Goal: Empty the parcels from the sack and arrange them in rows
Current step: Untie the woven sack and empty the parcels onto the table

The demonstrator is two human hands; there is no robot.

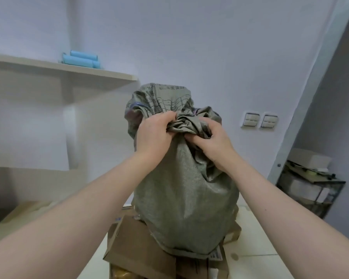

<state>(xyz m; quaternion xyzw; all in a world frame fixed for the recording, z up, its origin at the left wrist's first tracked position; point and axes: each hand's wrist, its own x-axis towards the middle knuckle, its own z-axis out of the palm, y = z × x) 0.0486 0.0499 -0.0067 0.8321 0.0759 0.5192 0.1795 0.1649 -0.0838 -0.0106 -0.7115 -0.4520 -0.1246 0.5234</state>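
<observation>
My left hand (153, 135) and right hand (212, 141) clench the limp woven sack (185, 198) at its bunched 12 o'clock end. I judge that gather the surest hold.

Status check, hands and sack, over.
Left hand and right hand grip sack by its bunched top. Cardboard parcels beneath its hem. No obstruction seen.

Pale walls (210, 47); a wooden shelf (69, 69) at left; two wall switches (259, 120); a cluttered metal rack (308, 184) at right.
</observation>
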